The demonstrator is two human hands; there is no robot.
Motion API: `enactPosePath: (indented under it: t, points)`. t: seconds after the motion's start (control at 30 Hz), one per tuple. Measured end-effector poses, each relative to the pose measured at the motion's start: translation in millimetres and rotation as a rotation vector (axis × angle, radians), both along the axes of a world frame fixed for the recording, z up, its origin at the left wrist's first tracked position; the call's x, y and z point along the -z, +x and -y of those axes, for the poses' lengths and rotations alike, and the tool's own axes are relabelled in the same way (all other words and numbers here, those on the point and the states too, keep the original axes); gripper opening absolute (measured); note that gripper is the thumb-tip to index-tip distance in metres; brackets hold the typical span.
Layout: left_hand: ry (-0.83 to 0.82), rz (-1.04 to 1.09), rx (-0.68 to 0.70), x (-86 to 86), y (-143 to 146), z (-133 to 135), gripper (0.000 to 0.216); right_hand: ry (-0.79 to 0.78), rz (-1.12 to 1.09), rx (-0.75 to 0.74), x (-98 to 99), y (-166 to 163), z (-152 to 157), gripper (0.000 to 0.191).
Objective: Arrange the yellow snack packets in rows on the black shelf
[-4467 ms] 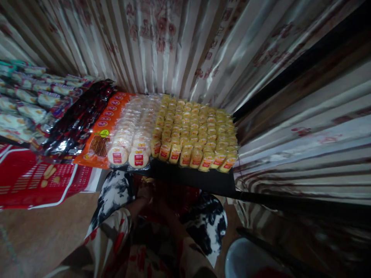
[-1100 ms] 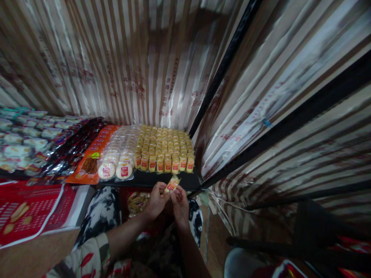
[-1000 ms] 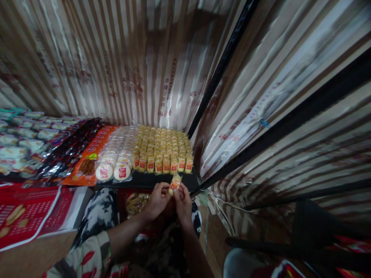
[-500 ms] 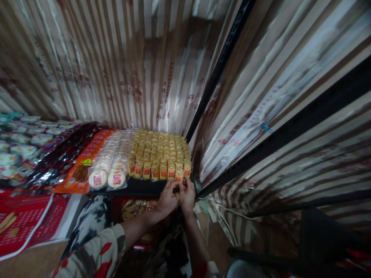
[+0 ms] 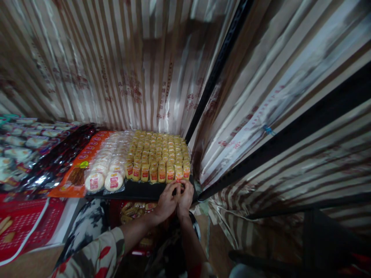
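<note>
Rows of small yellow wrapped snack packets (image 5: 153,173) with red labels stand on a black shelf (image 5: 142,189). My left hand (image 5: 167,201) and my right hand (image 5: 185,196) meet at the shelf's front edge. Both have bent fingers closed at the bottom of the front packet (image 5: 178,174) in the second row from the right. The fingertips partly cover that packet's lower end. Left of the yellow rows lie two rows of round white crackers (image 5: 113,180) in clear wrap.
An orange snack bag (image 5: 75,175), dark glossy packs (image 5: 58,162) and white packets (image 5: 19,141) fill the shelf's left side. Below are a red basket (image 5: 26,227) and more wrapped snacks (image 5: 135,210). Black posts (image 5: 216,77) and a striped sheet (image 5: 121,69) bound the corner.
My hands stay together at the same front packet and have shifted slightly down and left in the picture. The camera view has tilted a little; the packet rows look the same.
</note>
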State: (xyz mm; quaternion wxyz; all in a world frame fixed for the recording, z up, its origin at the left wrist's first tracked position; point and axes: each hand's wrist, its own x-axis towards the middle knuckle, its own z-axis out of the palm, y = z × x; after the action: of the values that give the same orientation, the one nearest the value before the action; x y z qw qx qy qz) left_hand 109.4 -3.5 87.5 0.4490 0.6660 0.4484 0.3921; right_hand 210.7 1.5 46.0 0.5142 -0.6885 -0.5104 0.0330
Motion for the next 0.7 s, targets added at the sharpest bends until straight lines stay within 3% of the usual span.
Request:
enactPosePath:
  t: [0.47,0.6,0.7]
  points:
    - [-0.002,-0.034,0.023,-1.7,-2.4,-0.5,0.045,0.005,0.086,-0.008,-1.9,-2.0,2.6,0.026]
    - [0.076,-0.044,0.01,2.6,-20.0,14.5,0.038,0.065,0.1,-0.002,-13.2,-6.9,10.8,0.026]
    - [0.07,-0.089,0.043,14.5,-46.1,33.8,0.031,0.094,0.065,-0.091,-15.6,-17.9,26.6,0.024]
